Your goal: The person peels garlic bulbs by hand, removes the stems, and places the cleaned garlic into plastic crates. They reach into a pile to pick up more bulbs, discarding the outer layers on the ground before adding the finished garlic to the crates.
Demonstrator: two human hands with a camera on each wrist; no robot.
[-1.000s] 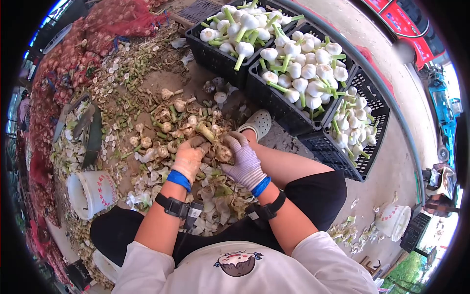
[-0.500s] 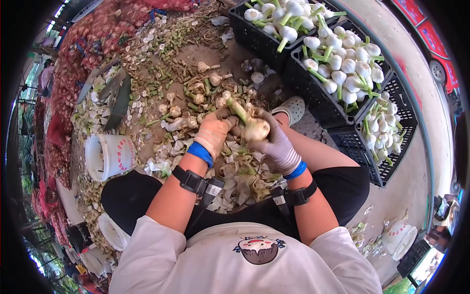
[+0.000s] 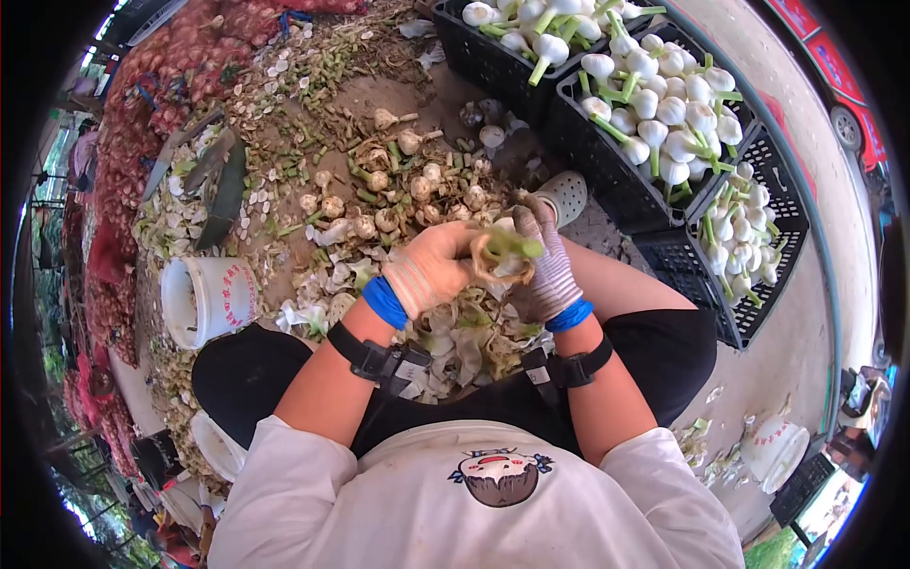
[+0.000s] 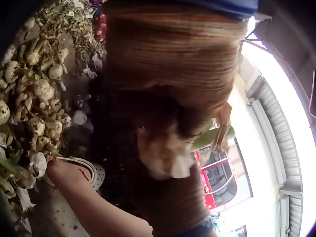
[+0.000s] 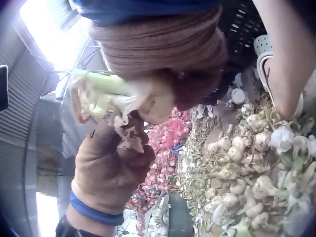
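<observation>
A garlic bulb point(image 3: 500, 254) with a green stalk is held up between both gloved hands, above my lap. My left hand point(image 3: 444, 262), in a tan glove, grips its left side with curled fingers. My right hand point(image 3: 542, 254), in a grey knit glove, curls round its right side. In the left wrist view the pale bulb point(image 4: 165, 155) sits under the tan glove point(image 4: 173, 64). The right wrist view shows the bulb point(image 5: 154, 102) and loose skins, with the left hand point(image 5: 109, 167) pinching them from below.
Black crates point(image 3: 607, 156) of peeled white garlic stand at the upper right. Unpeeled bulbs point(image 3: 398, 185) and cut stalks litter the ground ahead. A heap of peelings point(image 3: 455, 341) lies between my knees. A white bucket point(image 3: 204, 299) lies on the left, red mesh sacks point(image 3: 161, 76) beyond.
Both hands have lifted the bulb from the pile on the ground and drawn it closer to my body. Its green stalk now points right instead of away.
</observation>
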